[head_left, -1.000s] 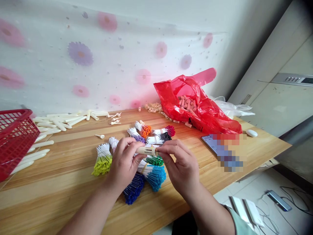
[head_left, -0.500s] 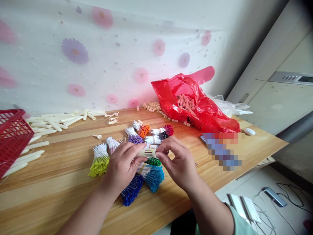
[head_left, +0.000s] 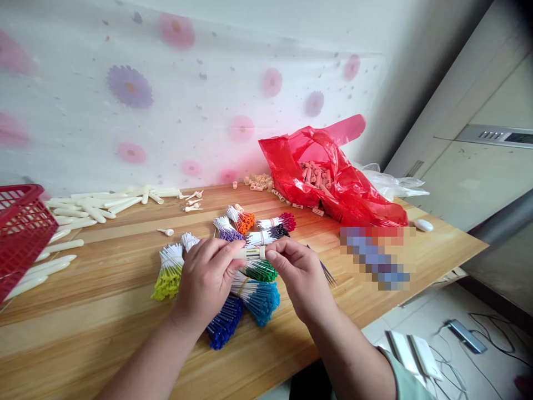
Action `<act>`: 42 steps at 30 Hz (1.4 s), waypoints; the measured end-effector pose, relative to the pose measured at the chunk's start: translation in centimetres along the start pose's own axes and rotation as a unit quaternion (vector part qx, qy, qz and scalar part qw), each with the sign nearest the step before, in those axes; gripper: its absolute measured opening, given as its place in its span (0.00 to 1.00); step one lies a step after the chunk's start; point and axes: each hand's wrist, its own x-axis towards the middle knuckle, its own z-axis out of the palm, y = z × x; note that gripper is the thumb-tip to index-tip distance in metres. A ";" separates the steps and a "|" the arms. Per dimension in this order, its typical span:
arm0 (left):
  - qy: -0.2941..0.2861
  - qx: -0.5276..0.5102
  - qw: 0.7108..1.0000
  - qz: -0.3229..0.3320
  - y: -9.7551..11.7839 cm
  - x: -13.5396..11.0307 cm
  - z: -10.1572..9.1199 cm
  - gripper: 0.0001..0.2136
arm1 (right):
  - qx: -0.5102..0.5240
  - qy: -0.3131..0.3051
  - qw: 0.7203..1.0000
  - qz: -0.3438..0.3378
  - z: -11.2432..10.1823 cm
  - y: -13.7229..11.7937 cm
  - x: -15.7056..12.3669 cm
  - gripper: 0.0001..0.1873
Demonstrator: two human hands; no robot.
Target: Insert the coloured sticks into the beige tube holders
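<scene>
A cream slotted plastic tube is held level above the table between my hands. My left hand wraps its fingers round the tube's left part, which they hide. At the other end, the thumb and fingers of my right hand pinch at the rim; whether they hold a small piece there is hidden. Below lie bundles of white sticks with coloured tips: yellow-green, dark blue, light blue, green, purple, orange, black and red.
A red plastic bag of slotted pieces stands at the back right. Cream tubes lie beside a red basket on the left. Thin dark sticks rest right of my right hand, near a blurred-out patch.
The tube has turned slightly and tilted in my hands, and its slots face differently. My right hand has shifted a little down, uncovering the thin dark sticks beside it.
</scene>
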 end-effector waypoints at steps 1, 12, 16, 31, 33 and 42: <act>0.005 0.011 1.000 0.002 -0.1 0.0 0.0 0.12 | 0.040 0.000 0.999 0.031 0.0 -0.1 -0.1 0.08; 0.003 0.035 0.999 -0.015 -0.3 -0.2 0.1 0.12 | 0.094 -0.009 0.992 0.086 -0.5 -0.3 0.0 0.09; -0.023 -0.045 0.997 -0.051 -0.1 -0.4 0.4 0.13 | 0.019 -0.008 0.999 0.036 -0.5 -0.2 0.2 0.09; -0.148 -0.468 0.852 -0.182 0.1 -0.8 0.3 0.16 | -0.148 0.001 0.966 -0.213 0.1 -3.8 -1.6 0.05; -0.158 -0.528 0.807 -0.210 0.0 -1.1 0.4 0.16 | -0.178 0.026 0.947 -0.266 -1.1 -4.0 -1.6 0.05; -0.114 -0.654 0.723 -0.191 0.5 -0.4 0.3 0.21 | -0.671 -0.036 0.739 0.053 -11.8 2.8 -0.6 0.13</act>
